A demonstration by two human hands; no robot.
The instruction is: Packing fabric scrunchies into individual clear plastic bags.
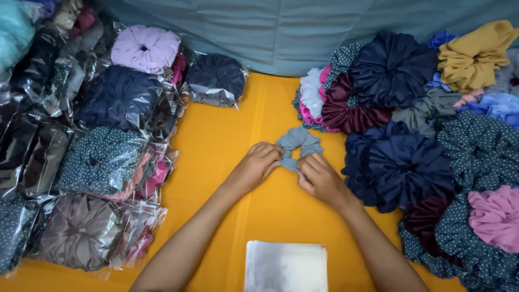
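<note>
A small grey-blue scrunchie (pixel 298 140) lies on the yellow-orange cloth (pixel 227 140) in the middle. My left hand (pixel 255 167) pinches its left side and my right hand (pixel 319 177) pinches its lower right side; both hands rest on the cloth. The near part of the scrunchie is hidden by my fingers.
A stack of clear plastic bags (pixel 285 266) lies near me. Bagged scrunchies (pixel 102 157) are piled on the left, one dark bagged scrunchie (pixel 216 78) at the back. Loose scrunchies fill the right: navy (pixel 403 167), maroon (pixel 351 108), pink (pixel 494 216), mustard (pixel 476 54).
</note>
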